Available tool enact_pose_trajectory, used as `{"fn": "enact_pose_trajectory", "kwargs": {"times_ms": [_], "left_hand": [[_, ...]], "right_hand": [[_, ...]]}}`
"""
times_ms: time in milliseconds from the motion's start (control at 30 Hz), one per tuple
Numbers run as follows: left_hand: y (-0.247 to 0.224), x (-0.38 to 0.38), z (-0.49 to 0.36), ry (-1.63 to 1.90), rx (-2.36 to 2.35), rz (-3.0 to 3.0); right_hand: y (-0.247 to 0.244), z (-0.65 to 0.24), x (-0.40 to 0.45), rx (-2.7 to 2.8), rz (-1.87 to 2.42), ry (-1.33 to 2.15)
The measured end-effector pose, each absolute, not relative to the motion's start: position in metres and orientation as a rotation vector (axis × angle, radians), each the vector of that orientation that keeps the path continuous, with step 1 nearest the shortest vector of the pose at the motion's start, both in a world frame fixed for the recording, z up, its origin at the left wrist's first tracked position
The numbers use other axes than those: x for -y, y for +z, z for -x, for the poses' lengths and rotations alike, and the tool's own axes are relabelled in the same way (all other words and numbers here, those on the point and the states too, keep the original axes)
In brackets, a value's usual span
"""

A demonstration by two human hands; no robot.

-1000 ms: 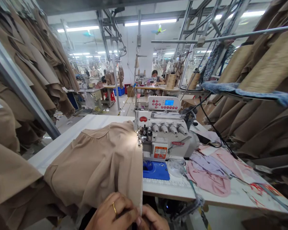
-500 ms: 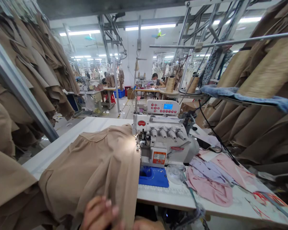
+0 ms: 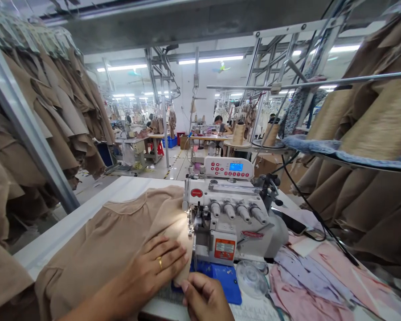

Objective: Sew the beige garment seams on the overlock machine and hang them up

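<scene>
A tan garment (image 3: 120,227) lies spread over the white table, its right edge under the lit needle area of a white sewing machine (image 3: 234,200). My left hand (image 3: 153,263), with a gold ring, rests flat on the cloth just in front of the needle, fingers stretched out and close to the edge. To its right, my right hand (image 3: 205,296) pinches the garment's near edge between thumb and forefinger, over the blue plate (image 3: 225,281) of the machine.
Pink and lilac cloth pieces (image 3: 307,281) and a dark phone (image 3: 289,223) lie right of the machine. Large thread cones (image 3: 381,120) stand at the upper right. Tan garments (image 3: 60,107) hang at the left. A person (image 3: 220,127) sits farther back.
Both hands have moved up into fuller view, my left hand now flat near the needle and my right at the cloth's edge. The garment's near edge has come up. The view has tilted upward.
</scene>
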State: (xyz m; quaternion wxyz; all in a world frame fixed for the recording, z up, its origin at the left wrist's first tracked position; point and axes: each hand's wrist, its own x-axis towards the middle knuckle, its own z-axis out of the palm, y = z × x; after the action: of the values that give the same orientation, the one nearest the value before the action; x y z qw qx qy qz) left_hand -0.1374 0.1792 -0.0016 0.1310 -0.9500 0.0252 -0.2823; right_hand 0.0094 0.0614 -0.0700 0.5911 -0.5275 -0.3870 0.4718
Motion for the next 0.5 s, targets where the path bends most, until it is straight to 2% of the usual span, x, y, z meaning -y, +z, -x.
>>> {"fn": "enact_pose_trajectory", "kwargs": {"times_ms": [133, 233, 367, 500], "left_hand": [[0.003, -0.194, 0.142, -0.771, -0.145, 2.907], [0.021, -0.211, 0.130, -0.757, 0.022, 3.255], [0.044, -0.251, 0.100, -0.518, 0.291, 3.707], [0.041, -0.288, 0.065, -0.661, 0.424, 3.762]], "right_hand": [[-0.041, -0.034, -0.080, 0.885, 1.352, 1.089], [-0.034, -0.041, -0.094, 0.812, 1.403, 1.089], [-0.039, -0.042, -0.103, 0.733, 1.418, 1.109], [-0.042, -0.038, -0.098, 0.709, 1.412, 1.063]]}}
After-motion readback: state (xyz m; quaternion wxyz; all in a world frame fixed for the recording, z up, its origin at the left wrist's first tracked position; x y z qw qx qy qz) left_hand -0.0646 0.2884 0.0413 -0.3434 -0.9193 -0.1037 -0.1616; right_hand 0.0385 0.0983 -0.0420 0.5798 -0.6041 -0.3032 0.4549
